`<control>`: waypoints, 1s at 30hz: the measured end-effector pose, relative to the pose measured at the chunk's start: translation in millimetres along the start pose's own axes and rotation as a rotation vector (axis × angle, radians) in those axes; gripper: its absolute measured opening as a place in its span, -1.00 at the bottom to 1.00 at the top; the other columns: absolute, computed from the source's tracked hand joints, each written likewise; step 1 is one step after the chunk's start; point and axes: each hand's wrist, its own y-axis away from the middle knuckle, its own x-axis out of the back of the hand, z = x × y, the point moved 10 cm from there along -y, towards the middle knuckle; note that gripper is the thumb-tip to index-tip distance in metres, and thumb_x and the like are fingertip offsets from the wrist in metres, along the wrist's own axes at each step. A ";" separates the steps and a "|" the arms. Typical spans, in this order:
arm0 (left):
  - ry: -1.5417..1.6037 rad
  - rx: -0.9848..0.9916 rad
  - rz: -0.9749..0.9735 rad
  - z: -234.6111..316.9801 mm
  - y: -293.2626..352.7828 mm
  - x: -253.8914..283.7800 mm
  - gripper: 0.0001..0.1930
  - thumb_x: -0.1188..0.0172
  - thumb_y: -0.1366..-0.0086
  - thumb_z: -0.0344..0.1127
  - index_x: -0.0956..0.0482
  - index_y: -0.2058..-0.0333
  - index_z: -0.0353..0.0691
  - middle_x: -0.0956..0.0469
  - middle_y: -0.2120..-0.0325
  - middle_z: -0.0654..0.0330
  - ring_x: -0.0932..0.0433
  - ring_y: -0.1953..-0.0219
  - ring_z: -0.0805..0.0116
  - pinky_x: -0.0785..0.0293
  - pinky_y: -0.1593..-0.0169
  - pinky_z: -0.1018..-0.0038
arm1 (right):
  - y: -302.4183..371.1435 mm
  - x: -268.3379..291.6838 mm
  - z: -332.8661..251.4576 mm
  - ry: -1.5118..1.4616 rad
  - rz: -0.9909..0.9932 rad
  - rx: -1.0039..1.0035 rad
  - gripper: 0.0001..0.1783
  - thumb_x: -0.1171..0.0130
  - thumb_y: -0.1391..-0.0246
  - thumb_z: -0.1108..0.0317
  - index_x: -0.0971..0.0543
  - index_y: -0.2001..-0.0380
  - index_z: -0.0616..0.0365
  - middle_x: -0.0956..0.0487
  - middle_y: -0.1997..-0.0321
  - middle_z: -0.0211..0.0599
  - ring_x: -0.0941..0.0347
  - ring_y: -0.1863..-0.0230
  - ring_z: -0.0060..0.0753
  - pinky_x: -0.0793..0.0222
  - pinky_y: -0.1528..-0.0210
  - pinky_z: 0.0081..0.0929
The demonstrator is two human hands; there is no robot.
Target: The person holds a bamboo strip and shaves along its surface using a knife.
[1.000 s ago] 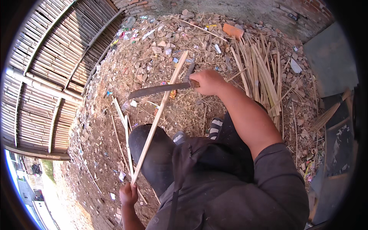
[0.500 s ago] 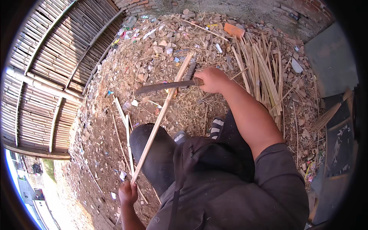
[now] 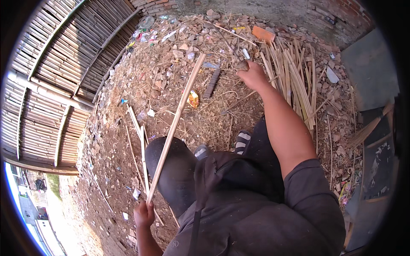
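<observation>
A long pale bamboo strip [image 3: 175, 123] slants away from me across my left knee. Its near end is gripped by my left hand [image 3: 144, 214], fingers closed around it. My right hand [image 3: 253, 76] is closed on the handle of a machete [image 3: 242, 65]. The machete's dark blade points away from me and up, seen nearly edge-on, and stands apart from the strip. Between the strip and my right hand a short dark ridged bar [image 3: 212, 83] lies on the ground, with an orange-yellow wrapper [image 3: 193, 99] beside it.
A pile of split bamboo strips [image 3: 294, 81] lies at the right. More strips [image 3: 143, 153] lie left of my knee. Stone rubble and litter cover the ground. A bamboo-slat wall [image 3: 51, 89] stands left, a brick wall [image 3: 277, 19] at the back, and a straw broom [image 3: 365, 132] at the right.
My right hand has moved up and right with the machete. The blade has swung from lying across the strip to pointing away from me. The strip and my left hand have barely moved.
</observation>
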 end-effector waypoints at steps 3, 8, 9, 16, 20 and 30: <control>0.047 0.003 -0.045 22.4 -15.8 1.5 -0.62 -0.14 -0.35 -0.07 -0.38 0.51 -0.24 -0.45 0.68 -0.09 -0.49 0.56 -0.26 -0.34 0.49 -0.01 | 18.4 -14.0 -43.4 0.096 -0.117 0.199 -0.64 -0.26 0.14 0.24 -0.62 0.22 0.13 -0.65 0.31 -0.06 -0.60 0.21 0.03 -0.47 0.14 -0.13; 0.141 0.013 -0.124 45.9 -21.4 -0.4 -0.66 -0.19 -0.35 -0.17 -0.38 0.48 -0.29 -0.46 0.68 -0.08 -0.49 0.56 -0.24 -0.35 0.48 0.03 | 64.6 -77.9 -90.6 0.334 -0.457 0.482 -0.76 -0.27 0.17 0.28 -0.59 0.35 0.04 -0.59 0.45 -0.10 -0.56 0.33 0.05 -0.42 0.26 -0.06; 0.167 0.071 -0.169 50.7 -21.3 -0.7 -0.68 -0.17 -0.36 -0.20 -0.37 0.46 -0.31 -0.45 0.69 -0.09 -0.48 0.57 -0.24 -0.35 0.49 0.04 | 73.7 -85.6 -97.7 0.366 -0.475 0.550 -0.77 -0.27 0.19 0.29 -0.59 0.37 0.03 -0.59 0.46 -0.12 -0.56 0.33 0.06 -0.43 0.27 -0.05; 0.088 -0.070 -0.006 57.5 -17.7 0.5 -0.68 -0.14 -0.38 -0.19 -0.37 0.44 -0.33 -0.43 0.71 -0.10 -0.47 0.60 -0.24 -0.33 0.51 0.05 | 56.2 -90.1 -74.5 0.355 -0.477 0.428 -0.72 -0.26 0.20 0.31 -0.62 0.29 -0.01 -0.62 0.38 -0.10 -0.59 0.26 0.04 -0.48 0.21 -0.05; 0.129 0.008 -0.087 67.1 -21.7 2.3 -0.67 -0.15 -0.37 -0.17 -0.38 0.46 -0.29 -0.45 0.70 -0.10 -0.48 0.59 -0.25 -0.34 0.51 0.03 | 59.1 -87.8 -79.8 0.407 -0.505 0.323 -0.63 -0.24 0.18 0.32 -0.63 0.18 0.02 -0.64 0.26 -0.09 -0.60 0.16 0.03 -0.51 0.12 -0.08; 0.077 -0.082 -0.123 91.6 -34.0 -4.2 -0.71 -0.15 -0.34 -0.23 -0.35 0.49 -0.27 -0.44 0.69 -0.11 -0.48 0.58 -0.26 -0.32 0.49 0.00 | 58.3 -83.8 -53.9 0.496 -0.583 0.208 -0.63 -0.18 0.18 0.35 -0.64 0.19 0.06 -0.64 0.28 -0.09 -0.59 0.18 0.01 -0.50 0.13 -0.11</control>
